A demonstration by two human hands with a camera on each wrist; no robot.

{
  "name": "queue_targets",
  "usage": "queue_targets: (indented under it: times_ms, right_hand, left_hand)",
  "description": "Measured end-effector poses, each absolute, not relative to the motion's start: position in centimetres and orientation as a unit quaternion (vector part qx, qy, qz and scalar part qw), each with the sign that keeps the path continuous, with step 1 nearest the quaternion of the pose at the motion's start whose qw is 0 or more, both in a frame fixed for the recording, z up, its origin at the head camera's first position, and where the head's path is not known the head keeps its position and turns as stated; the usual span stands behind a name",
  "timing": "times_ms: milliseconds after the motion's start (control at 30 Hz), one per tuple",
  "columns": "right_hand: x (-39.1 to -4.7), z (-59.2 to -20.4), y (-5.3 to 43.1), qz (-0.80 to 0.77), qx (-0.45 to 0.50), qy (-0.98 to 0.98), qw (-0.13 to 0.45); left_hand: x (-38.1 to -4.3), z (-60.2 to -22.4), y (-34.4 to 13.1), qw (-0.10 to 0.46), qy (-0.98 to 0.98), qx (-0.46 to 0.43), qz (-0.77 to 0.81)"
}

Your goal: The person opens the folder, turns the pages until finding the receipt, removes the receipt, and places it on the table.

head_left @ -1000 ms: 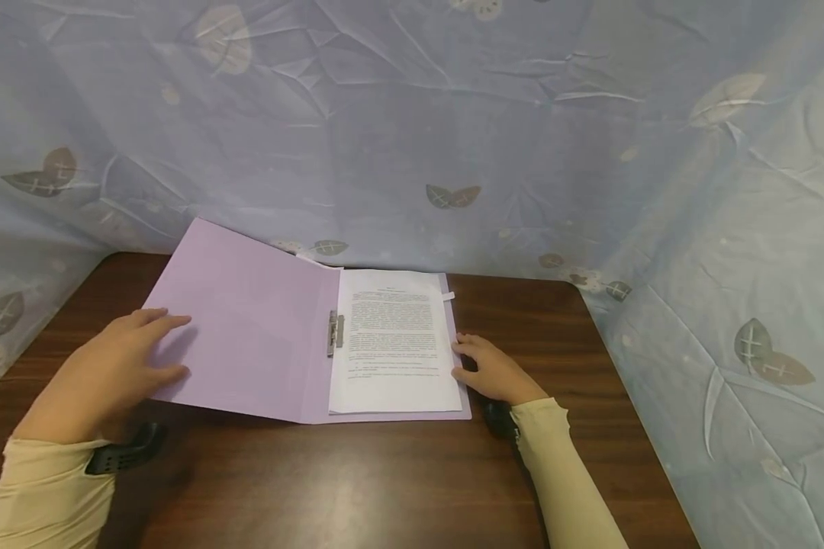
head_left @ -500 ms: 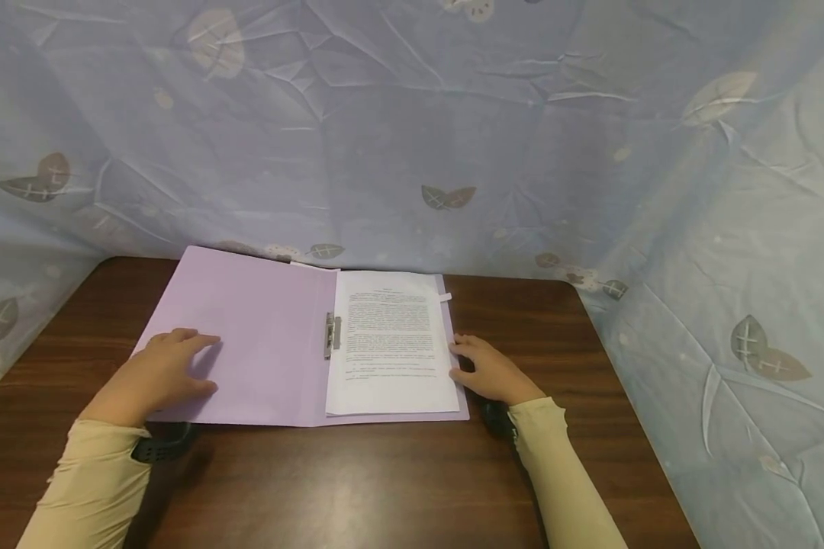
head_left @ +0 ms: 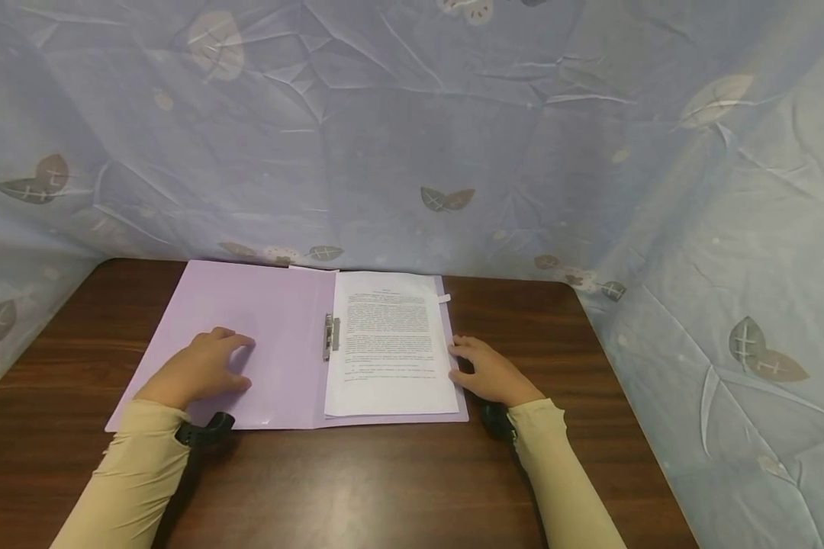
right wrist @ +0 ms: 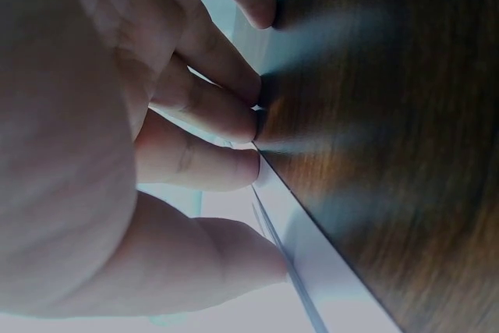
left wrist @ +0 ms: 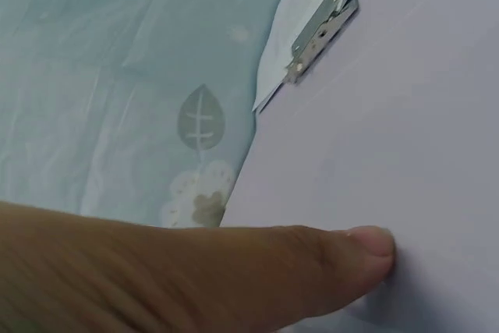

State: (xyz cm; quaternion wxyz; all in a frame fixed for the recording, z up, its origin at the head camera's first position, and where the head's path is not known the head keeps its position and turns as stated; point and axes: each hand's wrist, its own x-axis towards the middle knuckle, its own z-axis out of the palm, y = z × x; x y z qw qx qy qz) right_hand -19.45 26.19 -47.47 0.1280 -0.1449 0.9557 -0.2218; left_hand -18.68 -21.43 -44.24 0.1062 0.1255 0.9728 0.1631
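Observation:
A purple folder (head_left: 275,297) lies spread on the table, its left cover flat. On its right side rests a stack of printed paper (head_left: 393,390), beside a metal clip (head_left: 332,335) near the fold. My left hand (head_left: 199,370) is over the left cover with thumb and fingers apart, holding nothing; the left wrist view shows one fingertip (left wrist: 374,243) close to the cover. At the folder's right edge is my right hand (head_left: 490,370), fingers slightly bent. In the right wrist view its fingertips (right wrist: 245,165) are right at the edge, with the thumb against the paper's side.
The dark wooden table (head_left: 343,488) extends in front of the folder and to both sides. A patterned cloth (head_left: 384,137) hangs behind and along the sides. A small white tab (head_left: 444,298) sticks out at the folder's right edge.
The folder's left cover has come down from a raised tilt to lying flat. My left hand has moved right across it, toward the fold. My right hand has stayed in place.

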Motion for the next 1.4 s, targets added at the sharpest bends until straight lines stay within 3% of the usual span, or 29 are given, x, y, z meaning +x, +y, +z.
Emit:
queue_targets:
  times_ms: [1400]
  right_hand:
    - [-19.5, -47.4, 26.2, -0.217, -0.143, 0.957, 0.127]
  left_hand:
    - [-19.4, -45.3, -17.3, 0.112, 0.968, 0.151, 0.169]
